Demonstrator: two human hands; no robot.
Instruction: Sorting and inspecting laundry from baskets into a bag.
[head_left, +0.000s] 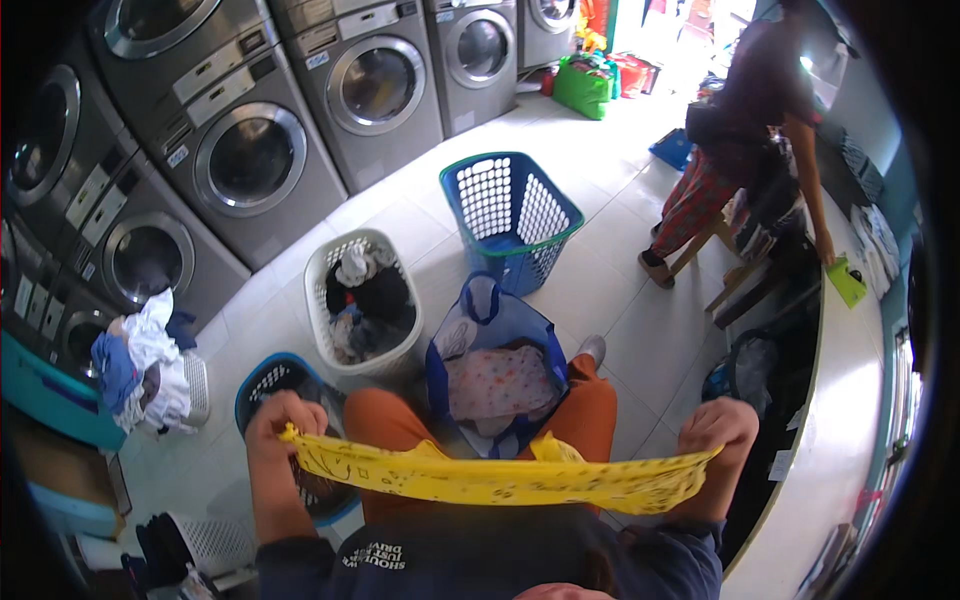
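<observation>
A yellow cloth garment with dark printed marks is stretched in a band across my chest. My left hand grips one end of it, and my right hand grips the other. Below the cloth, between my knees, stands a blue plastic bag with its top open. Folded pale fabric with small reddish spots lies in the bag. By my left knee is a dark basket with a blue rim, partly covered by my left arm.
A white laundry basket holds dark and light clothes; beyond it stands a blue basket. Another basket at left overflows with clothes. Stacked front-loading machines line the wall. At right, a person stands by a long counter.
</observation>
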